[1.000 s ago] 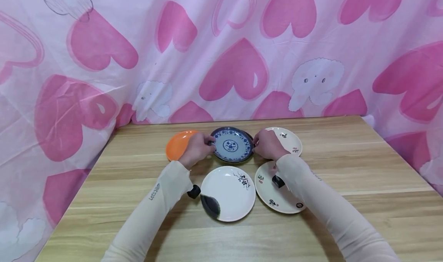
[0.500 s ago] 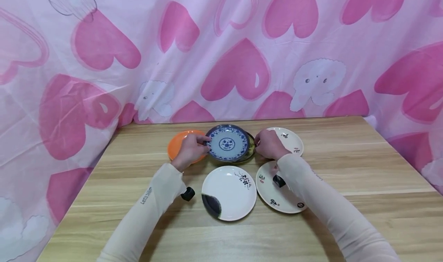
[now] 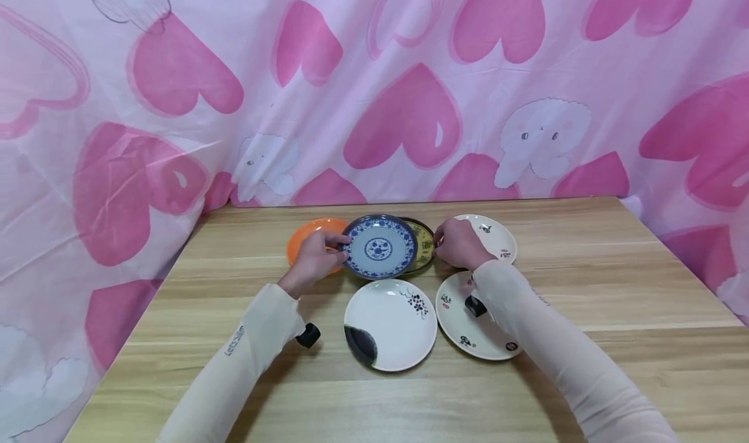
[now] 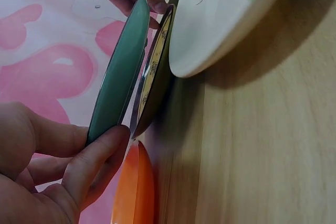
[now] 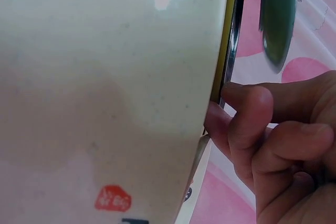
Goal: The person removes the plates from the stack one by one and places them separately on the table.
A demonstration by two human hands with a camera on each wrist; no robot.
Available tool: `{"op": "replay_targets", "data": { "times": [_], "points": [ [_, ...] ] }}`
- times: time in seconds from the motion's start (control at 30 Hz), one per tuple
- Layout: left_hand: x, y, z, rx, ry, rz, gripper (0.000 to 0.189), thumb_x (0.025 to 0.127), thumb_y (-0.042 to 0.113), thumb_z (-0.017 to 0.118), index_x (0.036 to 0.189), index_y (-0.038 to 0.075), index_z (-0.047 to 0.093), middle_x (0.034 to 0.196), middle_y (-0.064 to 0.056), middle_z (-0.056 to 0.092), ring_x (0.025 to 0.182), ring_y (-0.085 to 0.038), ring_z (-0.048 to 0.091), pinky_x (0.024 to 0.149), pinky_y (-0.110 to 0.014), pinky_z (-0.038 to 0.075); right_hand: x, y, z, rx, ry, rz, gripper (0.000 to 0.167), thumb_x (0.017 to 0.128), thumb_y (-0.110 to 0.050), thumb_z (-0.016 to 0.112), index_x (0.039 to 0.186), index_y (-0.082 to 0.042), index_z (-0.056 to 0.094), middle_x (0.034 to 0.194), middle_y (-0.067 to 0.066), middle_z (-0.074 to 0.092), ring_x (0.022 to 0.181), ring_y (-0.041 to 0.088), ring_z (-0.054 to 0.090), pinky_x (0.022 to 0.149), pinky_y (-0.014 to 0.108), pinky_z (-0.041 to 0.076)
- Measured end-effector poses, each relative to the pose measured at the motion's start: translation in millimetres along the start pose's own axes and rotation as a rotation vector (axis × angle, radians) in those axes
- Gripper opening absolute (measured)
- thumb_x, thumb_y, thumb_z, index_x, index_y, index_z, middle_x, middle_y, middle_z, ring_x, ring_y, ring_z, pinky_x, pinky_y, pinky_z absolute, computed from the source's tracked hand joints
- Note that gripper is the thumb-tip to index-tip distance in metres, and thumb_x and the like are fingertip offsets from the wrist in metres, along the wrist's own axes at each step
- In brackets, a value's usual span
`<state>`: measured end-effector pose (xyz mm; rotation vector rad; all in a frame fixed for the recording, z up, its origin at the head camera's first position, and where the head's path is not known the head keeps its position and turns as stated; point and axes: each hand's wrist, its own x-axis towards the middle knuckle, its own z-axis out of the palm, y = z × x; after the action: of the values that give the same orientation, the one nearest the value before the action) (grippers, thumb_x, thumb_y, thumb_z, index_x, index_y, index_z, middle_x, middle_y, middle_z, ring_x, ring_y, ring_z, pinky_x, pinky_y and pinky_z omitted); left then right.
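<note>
My left hand (image 3: 316, 259) pinches the left rim of a blue-and-white patterned plate (image 3: 377, 267). In the left wrist view the plate's green underside (image 4: 116, 82) shows, tilted and raised apart from the plate behind it. That other one is a yellow-green plate with a dark rim (image 3: 424, 246), partly covered by the blue-and-white plate in the head view. At its right edge, my right hand (image 3: 461, 242) pinches the rim between thumb and fingers, as the right wrist view shows around the fingertips (image 5: 233, 94).
An orange plate (image 3: 310, 229) lies at the back left, partly behind the left hand. In front is a white plate with a black patch (image 3: 398, 335). Two cream plates with small motifs lie right: one at front (image 3: 456, 316), one at back (image 3: 497, 238). A heart-printed curtain (image 3: 404, 118) hangs behind the table.
My left hand has moved left and slightly toward me with the blue-and-white plate, uncovering the right part of the yellow-green plate. The right hand has stayed at that plate's rim.
</note>
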<state>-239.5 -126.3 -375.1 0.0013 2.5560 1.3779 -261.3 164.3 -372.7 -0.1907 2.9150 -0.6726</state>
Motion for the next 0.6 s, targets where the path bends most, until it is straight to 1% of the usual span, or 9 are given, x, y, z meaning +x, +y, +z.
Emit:
{"op": "replay_targets", "data": {
  "times": [0.1, 0.33, 0.47, 0.6],
  "points": [
    [-3.1, -3.7, -4.2, -0.015, -0.002, -0.003, 0.036, 0.095, 0.004, 0.064, 0.13, 0.01, 0.066, 0.127, -0.013, 0.063, 0.098, -0.023, 0.059, 0.083, -0.032, 0.059, 0.5, 0, 0, -0.002, 0.005, -0.002, 0.021, 0.081, -0.007, 0.074, 0.102, -0.003, 0.076, 0.097, 0.014, 0.075, 0.088, 0.024, 0.065, 0.08, 0.036, 0.054],
    [-9.8, -12.5, -16.3, -0.014, 0.003, 0.011, 0.034, 0.095, 0.003, 0.062, 0.129, 0.007, 0.066, 0.131, -0.016, 0.062, 0.1, -0.023, 0.062, 0.082, -0.028, 0.059, 0.9, 1, -1, -0.008, 0.005, -0.017, 0.024, 0.081, -0.009, 0.075, 0.104, -0.002, 0.076, 0.097, 0.014, 0.076, 0.091, 0.027, 0.066, 0.086, 0.041, 0.054],
    [-14.6, -14.6, -21.4, 0.001, 0.002, 0.006, 0.035, 0.096, 0.003, 0.061, 0.13, 0.007, 0.066, 0.135, -0.016, 0.059, 0.104, -0.025, 0.06, 0.083, -0.028, 0.058, -0.7, 2, -2, -0.001, 0.0, -0.012, 0.025, 0.081, -0.008, 0.074, 0.105, -0.002, 0.076, 0.098, 0.015, 0.076, 0.093, 0.029, 0.066, 0.088, 0.043, 0.054],
    [-20.1, -16.0, -25.1, 0.023, 0.004, -0.013, 0.034, 0.097, 0.004, 0.061, 0.13, 0.01, 0.066, 0.137, -0.014, 0.057, 0.107, -0.025, 0.057, 0.084, -0.027, 0.057, -1.8, 2, -2, -0.007, 0.005, -0.015, 0.024, 0.081, -0.009, 0.074, 0.105, -0.002, 0.076, 0.098, 0.015, 0.076, 0.093, 0.029, 0.066, 0.089, 0.043, 0.054]
  ]
}}
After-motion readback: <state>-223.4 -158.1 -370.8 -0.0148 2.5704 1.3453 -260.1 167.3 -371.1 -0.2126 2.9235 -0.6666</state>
